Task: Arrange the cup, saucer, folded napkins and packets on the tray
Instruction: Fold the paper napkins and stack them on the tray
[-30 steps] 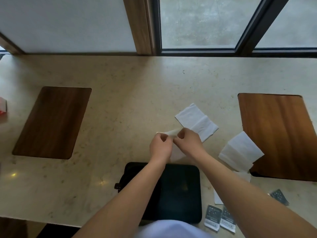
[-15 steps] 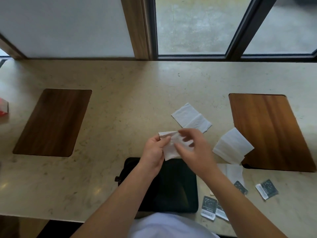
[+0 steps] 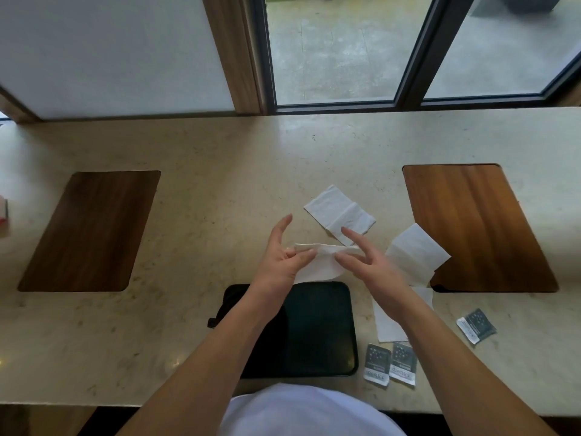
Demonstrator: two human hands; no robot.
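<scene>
The pale stone worktop [image 3: 220,171] is being used as the folding surface, with two wooden boards [image 3: 91,231] set into it well apart to either side. The black tray [image 3: 314,328] is lying at the near edge and is bare; nothing is being carried on it yet, so most of the task is judged to be outstanding. No cup or saucer is being shown in view.

Three other napkins are being left on the worktop: one folded piece [image 3: 339,214] beyond the hands, one [image 3: 415,256] overlapping the right board's corner, one [image 3: 388,322] flat beside the tray.

A half second earlier the napkin being folded [image 3: 317,262] was being gripped by curled fingers; now it is being creased above the tray's far edge. It is being pinched by the left hand [image 3: 279,262] between thumb and fingertips, the other fingers spread upward, and pinched by the right hand [image 3: 367,262] with fingers splayed.

Three packets [image 3: 377,365] are waiting unplaced, right of the tray.
</scene>
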